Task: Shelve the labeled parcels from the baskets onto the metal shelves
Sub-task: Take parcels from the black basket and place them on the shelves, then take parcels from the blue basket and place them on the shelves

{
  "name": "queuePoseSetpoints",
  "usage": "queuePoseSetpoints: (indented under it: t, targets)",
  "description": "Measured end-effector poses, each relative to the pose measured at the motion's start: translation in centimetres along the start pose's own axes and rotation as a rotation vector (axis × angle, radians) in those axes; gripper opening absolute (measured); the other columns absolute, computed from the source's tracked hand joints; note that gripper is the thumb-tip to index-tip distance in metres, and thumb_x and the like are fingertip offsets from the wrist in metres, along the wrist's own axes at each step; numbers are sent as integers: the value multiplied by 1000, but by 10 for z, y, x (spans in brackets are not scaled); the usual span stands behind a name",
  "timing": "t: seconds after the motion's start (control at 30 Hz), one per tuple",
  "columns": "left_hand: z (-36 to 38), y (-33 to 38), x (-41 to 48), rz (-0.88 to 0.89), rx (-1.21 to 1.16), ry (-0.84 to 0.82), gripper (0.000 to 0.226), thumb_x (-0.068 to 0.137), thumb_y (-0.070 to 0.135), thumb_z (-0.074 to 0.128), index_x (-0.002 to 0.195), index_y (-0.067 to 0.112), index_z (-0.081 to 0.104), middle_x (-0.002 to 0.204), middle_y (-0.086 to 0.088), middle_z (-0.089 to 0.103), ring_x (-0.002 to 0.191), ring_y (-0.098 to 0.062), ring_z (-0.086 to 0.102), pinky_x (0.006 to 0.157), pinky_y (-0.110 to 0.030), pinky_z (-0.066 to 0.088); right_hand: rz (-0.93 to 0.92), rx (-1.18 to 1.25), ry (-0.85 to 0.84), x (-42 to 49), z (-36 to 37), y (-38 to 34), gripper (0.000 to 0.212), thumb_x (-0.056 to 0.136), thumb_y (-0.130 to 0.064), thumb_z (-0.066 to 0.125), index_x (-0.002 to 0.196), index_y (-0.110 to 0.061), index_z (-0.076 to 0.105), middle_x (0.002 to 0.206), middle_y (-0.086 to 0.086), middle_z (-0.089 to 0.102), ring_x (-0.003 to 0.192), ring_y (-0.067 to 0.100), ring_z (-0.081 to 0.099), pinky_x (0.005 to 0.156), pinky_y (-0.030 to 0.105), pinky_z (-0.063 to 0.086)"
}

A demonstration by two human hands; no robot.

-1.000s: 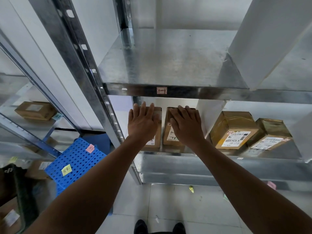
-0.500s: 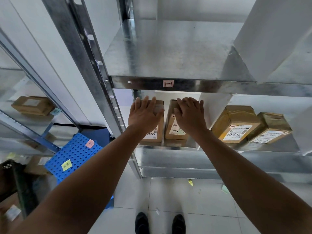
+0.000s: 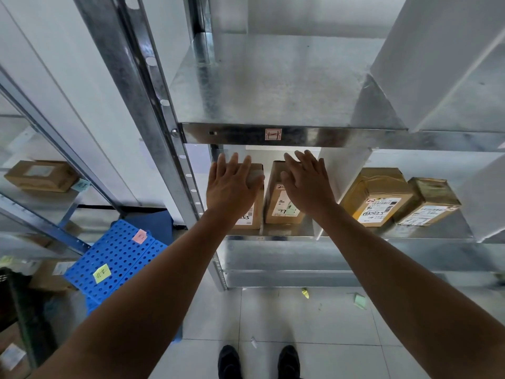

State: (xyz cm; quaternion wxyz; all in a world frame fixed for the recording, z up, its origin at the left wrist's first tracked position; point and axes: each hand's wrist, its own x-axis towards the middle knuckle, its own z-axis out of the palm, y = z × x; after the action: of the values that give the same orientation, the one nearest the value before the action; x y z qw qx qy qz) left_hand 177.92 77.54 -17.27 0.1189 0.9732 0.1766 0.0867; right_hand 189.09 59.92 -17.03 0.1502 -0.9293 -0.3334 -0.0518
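Two brown labeled parcels stand side by side in the left compartment of the lower metal shelf [image 3: 273, 236]. My left hand [image 3: 232, 184] lies flat, fingers spread, on the left parcel [image 3: 252, 214]. My right hand [image 3: 306, 181] rests flat with fingers apart on the right parcel [image 3: 278, 203], which bears a white label with handwriting. Neither hand grips anything. Both parcels are partly hidden by my hands.
A white divider [image 3: 338, 181] separates this compartment from two taped parcels [image 3: 377, 198] [image 3: 429, 203] at the right. The upper shelf [image 3: 273, 86] is bare metal. A blue perforated basket [image 3: 114, 258] with sticky notes sits lower left, beside another rack holding a parcel [image 3: 41, 175].
Both hands have slid further back onto the two parcels, deeper under the upper shelf. The view has tilted slightly, so the shelf appears lower and closer.
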Motion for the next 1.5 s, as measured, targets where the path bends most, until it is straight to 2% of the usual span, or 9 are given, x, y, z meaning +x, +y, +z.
queuePoseSetpoints:
  t: [0.13, 0.2, 0.4, 0.57, 0.7, 0.97, 1.13, 1.23, 1.5]
  targets:
    - [3, -4, -4, 3, -7, -24, 68, 104, 65, 18, 163, 32, 15, 172, -2, 9, 159, -29, -5, 128, -48, 0, -78, -158, -83, 0, 5, 4, 72, 107, -51, 4, 154, -15, 45, 162, 15, 41, 152, 40, 32, 124, 58, 21]
    - [1, -4, -2, 1, -14, -43, 68, 104, 64, 17, 163, 32, 13, 172, -2, 7, 159, -29, -4, 128, -48, 0, -71, -160, -87, -3, 8, 3, 70, 107, -51, 11, 149, -12, 51, 156, 17, 49, 146, 42, 42, 119, 59, 29]
    - [-8, -5, -2, 33, -37, -65, 69, 105, 62, 19, 164, 27, 11, 173, -2, 2, 158, -28, -10, 128, -47, -2, -30, -54, -58, -14, -6, -7, 65, 106, -51, 18, 160, -20, 37, 168, 12, 33, 159, 35, 20, 128, 51, 9]
    - [-18, 8, -26, 90, -37, 40, 70, 102, 60, 30, 160, 22, 24, 171, -7, 12, 158, -32, -5, 124, -43, -7, -93, 145, -12, -40, -3, -13, 75, 103, -65, 13, 151, -19, 48, 163, 6, 42, 154, 32, 32, 128, 53, 19]
    - [-31, 21, -66, 89, -79, 125, 64, 103, 50, 42, 160, 26, 26, 171, -2, 14, 158, -28, -8, 127, -44, -4, -136, 167, -89, -78, -11, -14, 78, 101, -66, 10, 158, -22, 40, 169, 6, 31, 160, 28, 17, 129, 56, 12]
    - [-7, 66, -157, -289, -18, 197, 66, 100, 64, 39, 157, 31, 34, 170, 2, 20, 159, -27, 0, 127, -52, 1, -264, 130, -168, -112, -24, 16, 65, 105, -57, 18, 161, -26, 33, 172, 3, 23, 161, 27, 11, 128, 51, -3]
    - [28, 84, -233, -557, -70, 90, 69, 99, 71, 33, 157, 35, 33, 171, 2, 16, 159, -27, -5, 126, -55, -5, -403, 247, -305, -146, 1, 8, 68, 103, -60, 22, 161, -26, 34, 171, 5, 27, 160, 29, 16, 130, 56, 3]
    - [36, 83, -293, -691, -32, 32, 68, 98, 70, 33, 158, 38, 31, 171, 5, 14, 158, -25, -10, 125, -53, -11, -471, 226, -432, -172, 18, -4, 70, 102, -61, 24, 162, -27, 33, 171, 6, 27, 160, 27, 14, 129, 59, 6]
    - [21, 64, -436, -1009, -21, 35, 68, 98, 69, 30, 159, 37, 29, 172, 5, 8, 158, -25, -11, 125, -54, -9, -701, 171, -610, -261, 35, -82, 68, 102, -62, 23, 164, -33, 26, 173, 3, 18, 162, 22, 3, 126, 52, -11]
